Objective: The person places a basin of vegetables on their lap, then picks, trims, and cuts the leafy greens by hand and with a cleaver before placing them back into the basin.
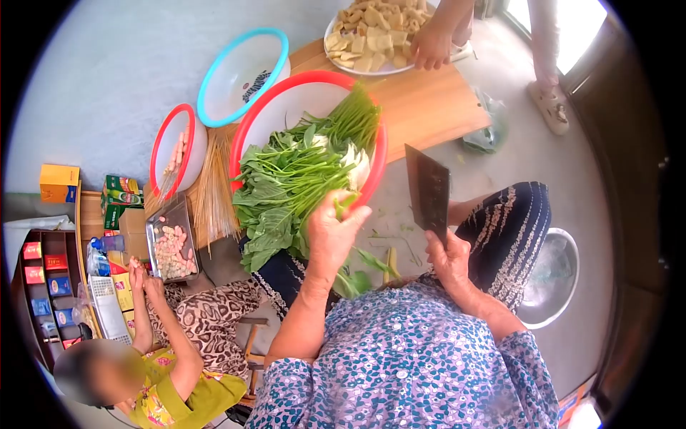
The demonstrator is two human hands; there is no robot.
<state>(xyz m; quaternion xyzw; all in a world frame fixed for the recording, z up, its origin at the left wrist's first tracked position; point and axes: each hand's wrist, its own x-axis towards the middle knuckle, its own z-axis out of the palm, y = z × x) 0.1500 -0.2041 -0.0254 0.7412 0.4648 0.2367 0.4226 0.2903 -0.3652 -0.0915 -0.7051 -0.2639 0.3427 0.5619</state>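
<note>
My right hand (448, 261) is closed around the handle of a cleaver (429, 187), its broad dark blade pointing up and away from me. My left hand (334, 232) is at the near edge of a red-rimmed basin (381, 154), fingers curled on green stems of leafy greens (289, 179). The greens heap over the basin's near left side, with pale stem ends toward the right. A loose leaf (351, 282) lies below my left wrist, close to my lap. Green scraps are scattered on the floor between my hands.
A blue-rimmed basin (204, 96), a smaller red-rimmed basin (155, 159), skewers (213, 189) and a metal tray (152, 236) stand left. A co-worker (182, 322) sits there. Another person's hand (431, 46) is by a plate of cut pieces (371, 36). A metal bowl (569, 286) sits right.
</note>
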